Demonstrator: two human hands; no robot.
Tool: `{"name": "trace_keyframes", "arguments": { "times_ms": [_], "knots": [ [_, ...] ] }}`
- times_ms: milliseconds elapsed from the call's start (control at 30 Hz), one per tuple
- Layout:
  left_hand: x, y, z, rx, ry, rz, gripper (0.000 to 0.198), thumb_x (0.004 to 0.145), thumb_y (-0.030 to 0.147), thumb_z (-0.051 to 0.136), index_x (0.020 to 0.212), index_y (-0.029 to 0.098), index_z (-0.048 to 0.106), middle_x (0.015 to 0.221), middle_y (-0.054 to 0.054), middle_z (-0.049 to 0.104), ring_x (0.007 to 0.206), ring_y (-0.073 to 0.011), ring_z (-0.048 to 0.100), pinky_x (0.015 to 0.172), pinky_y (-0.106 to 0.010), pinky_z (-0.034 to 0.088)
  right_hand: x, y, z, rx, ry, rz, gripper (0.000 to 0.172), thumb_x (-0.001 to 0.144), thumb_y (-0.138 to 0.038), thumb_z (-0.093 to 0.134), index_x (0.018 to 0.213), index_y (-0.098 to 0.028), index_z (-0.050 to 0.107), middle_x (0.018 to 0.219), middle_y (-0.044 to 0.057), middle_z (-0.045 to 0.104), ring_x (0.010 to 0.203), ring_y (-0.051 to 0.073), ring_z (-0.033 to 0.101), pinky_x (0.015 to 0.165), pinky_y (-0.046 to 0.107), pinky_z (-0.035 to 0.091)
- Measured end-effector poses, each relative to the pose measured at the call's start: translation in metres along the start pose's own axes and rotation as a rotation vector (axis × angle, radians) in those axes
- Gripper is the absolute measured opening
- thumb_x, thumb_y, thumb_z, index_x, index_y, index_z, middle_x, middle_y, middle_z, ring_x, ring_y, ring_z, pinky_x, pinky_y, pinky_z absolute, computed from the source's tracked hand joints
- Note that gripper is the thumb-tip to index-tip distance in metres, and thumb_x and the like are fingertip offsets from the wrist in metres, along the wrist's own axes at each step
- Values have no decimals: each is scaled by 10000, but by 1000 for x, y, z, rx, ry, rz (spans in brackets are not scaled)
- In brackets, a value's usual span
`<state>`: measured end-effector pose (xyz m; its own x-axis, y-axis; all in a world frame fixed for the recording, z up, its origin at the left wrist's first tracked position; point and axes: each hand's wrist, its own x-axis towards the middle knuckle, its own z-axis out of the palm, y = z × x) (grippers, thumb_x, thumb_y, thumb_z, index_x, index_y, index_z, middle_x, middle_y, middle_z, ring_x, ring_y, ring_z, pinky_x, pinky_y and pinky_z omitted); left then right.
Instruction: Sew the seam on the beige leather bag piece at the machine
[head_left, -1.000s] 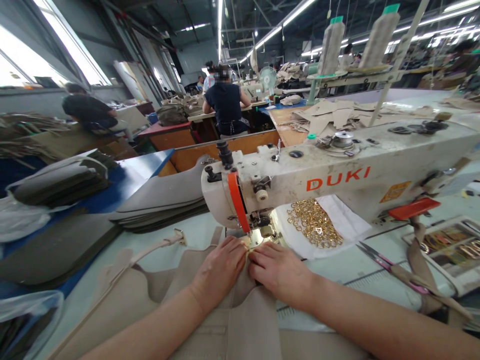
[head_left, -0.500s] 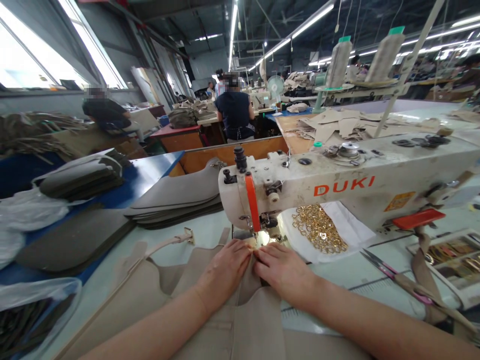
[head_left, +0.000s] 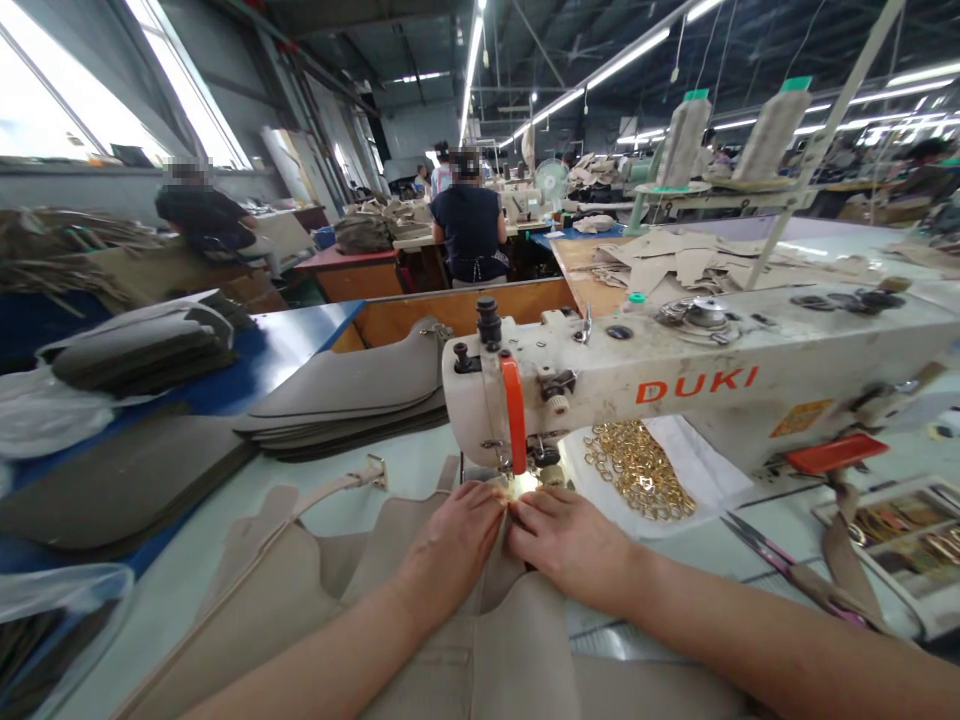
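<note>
Both hands work at the lit needle area of a white sewing machine [head_left: 810, 345] marked DUKI. My left hand [head_left: 450, 540] has its fingers bunched on the beige bag piece [head_left: 517, 655], just left of the presser foot. Opposite it, my right hand [head_left: 566, 545] pinches the same material, thumb and fingers drawn together. The fingertips of both hands nearly meet and hide the stitching spot. The beige piece spreads across the table toward me and to the left, where a strap with a metal buckle [head_left: 376, 470] lies.
Gold-coloured metal rings [head_left: 637, 470] lie on a white cloth [head_left: 705, 465] right of the needle. Scissors [head_left: 780, 560] and a tray of hardware [head_left: 926, 600] are farther right. Stacks of grey pieces [head_left: 352, 385] lie at left. Another person [head_left: 469, 230] sits ahead, back turned.
The view has shifted slightly. Both hands stay by the needle on the beige piece, with little visible movement.
</note>
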<state>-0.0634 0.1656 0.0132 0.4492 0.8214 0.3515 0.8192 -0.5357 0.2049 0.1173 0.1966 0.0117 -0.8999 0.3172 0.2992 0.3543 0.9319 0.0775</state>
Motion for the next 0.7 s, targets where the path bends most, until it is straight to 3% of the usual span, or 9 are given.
{"name": "trace_keyframes", "arguments": {
  "times_ms": [267, 567, 700],
  "knots": [
    [7, 1, 4, -11, 26, -36, 186, 883, 84, 460, 861, 175, 621, 894, -30, 668, 851, -176, 596, 813, -303, 509, -1, 12, 0, 6, -16, -9, 46, 899, -199, 553, 913, -159, 570, 974, 62, 636, 897, 201, 579, 768, 323, 431],
    [10, -3, 7, -98, 96, -122, 156, 870, 108, 507, 847, 174, 646, 912, -46, 683, 886, -176, 603, 809, -292, 508, 2, 20, 4, 71, -40, -16, 147, 929, -168, 486, 1046, -133, 568, 1128, 106, 615, 1011, 208, 572, 876, 337, 430],
    [13, -3, 3, -117, 83, -158, 172, 854, 116, 516, 838, 188, 671, 916, -42, 692, 888, -178, 608, 819, -294, 508, 2, 22, 7, 63, -30, -2, 152, 922, -159, 487, 1046, -137, 573, 1153, 108, 608, 986, 222, 575, 851, 347, 442]
  ]
}}
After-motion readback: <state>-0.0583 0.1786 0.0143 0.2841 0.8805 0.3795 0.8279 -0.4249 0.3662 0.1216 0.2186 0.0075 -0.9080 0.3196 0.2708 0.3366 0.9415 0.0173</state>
